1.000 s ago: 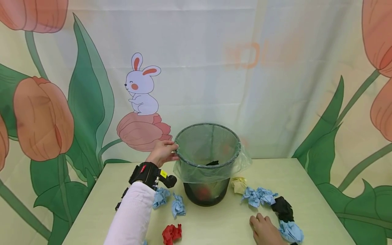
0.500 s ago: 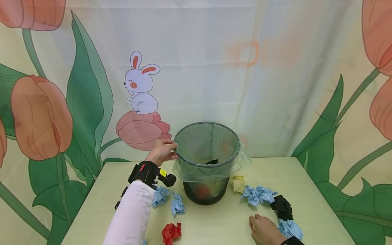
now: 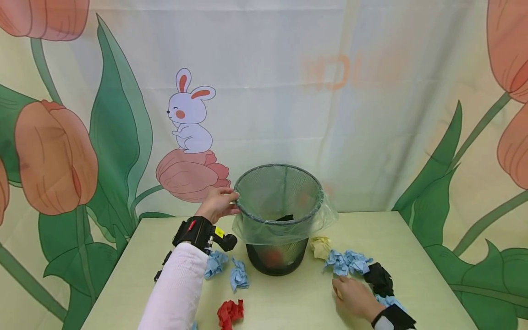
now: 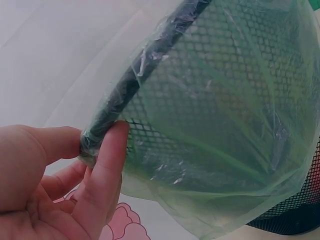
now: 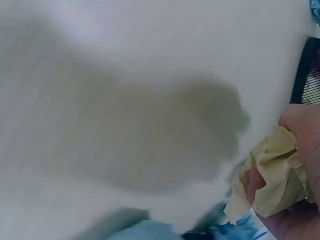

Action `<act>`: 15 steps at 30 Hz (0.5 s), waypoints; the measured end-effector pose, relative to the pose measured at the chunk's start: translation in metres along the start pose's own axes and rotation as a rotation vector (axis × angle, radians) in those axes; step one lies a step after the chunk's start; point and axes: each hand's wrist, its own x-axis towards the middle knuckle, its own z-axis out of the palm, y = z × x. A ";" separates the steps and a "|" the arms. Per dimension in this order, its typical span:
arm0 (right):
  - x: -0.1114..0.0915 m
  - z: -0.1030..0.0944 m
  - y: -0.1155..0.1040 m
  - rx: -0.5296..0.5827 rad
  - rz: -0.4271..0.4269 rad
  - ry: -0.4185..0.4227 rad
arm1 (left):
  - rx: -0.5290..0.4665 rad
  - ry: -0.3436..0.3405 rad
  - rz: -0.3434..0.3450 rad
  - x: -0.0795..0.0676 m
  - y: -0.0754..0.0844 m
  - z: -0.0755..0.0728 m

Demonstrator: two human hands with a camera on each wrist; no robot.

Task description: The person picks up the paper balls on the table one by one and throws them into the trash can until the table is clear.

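A mesh wastebasket (image 3: 277,261) stands upright on the table, lined with a thin green plastic bag (image 3: 272,233) folded over its rim. My left hand (image 3: 217,204) pinches the rim and bag at the left; thumb and fingers lie on either side of it in the left wrist view. In the right wrist view, a crumpled yellow paper ball (image 5: 277,175) is held in my right hand (image 5: 305,135). From the head camera this hand (image 3: 354,297) hides most of that ball. Something black (image 3: 285,218) lies inside the wastebasket.
Right of the basket lie a yellow paper ball (image 3: 320,247), blue ones (image 3: 348,262), a black one (image 3: 379,279) and a partly covered blue one (image 3: 389,301). On the left are blue balls (image 3: 239,275) and a red one (image 3: 230,314). A printed curtain (image 3: 264,91) hangs behind the table.
My right hand has risen a little and moved slightly forward, showing more of the wrist strap. My left hand keeps its hold on the rim, and the basket stays in place.
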 end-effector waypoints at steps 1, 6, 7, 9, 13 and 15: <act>0.001 -0.003 -0.001 -0.011 -0.028 0.015 | -0.004 -0.003 -0.001 0.000 0.000 0.000; 0.006 -0.014 -0.010 -0.031 -0.101 0.041 | -0.015 -0.007 -0.011 -0.001 0.000 0.000; 0.007 -0.016 -0.012 -0.029 -0.110 0.044 | -0.013 -0.007 -0.011 -0.001 0.000 0.000; 0.010 -0.018 -0.015 -0.031 -0.135 0.068 | -0.008 -0.004 -0.010 -0.001 0.000 0.000; 0.017 -0.024 -0.022 -0.023 -0.193 0.138 | 0.001 0.000 -0.003 -0.002 0.000 0.001; 0.021 -0.028 -0.026 -0.029 -0.222 0.173 | 0.003 0.002 0.000 -0.001 0.000 0.001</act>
